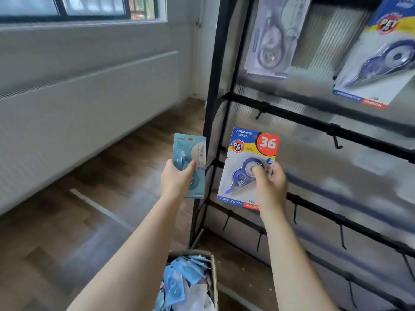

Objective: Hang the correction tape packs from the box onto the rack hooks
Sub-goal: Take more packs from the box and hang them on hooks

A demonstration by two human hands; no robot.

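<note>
A cardboard box (213, 279) on the wooden floor (67, 232) holds a jumble of blue packs (182, 281). Above it, the left hand (177, 180) grips a pale blue pack (190, 151) upright; the right hand (270, 182) pinches a blue-and-white pack (247, 153) marked 36, thumb on its blister. Both are near the black rack (314, 124), where two packs (377, 63) hang on upper hooks. A window (78, 7) tops the white wall.
</note>
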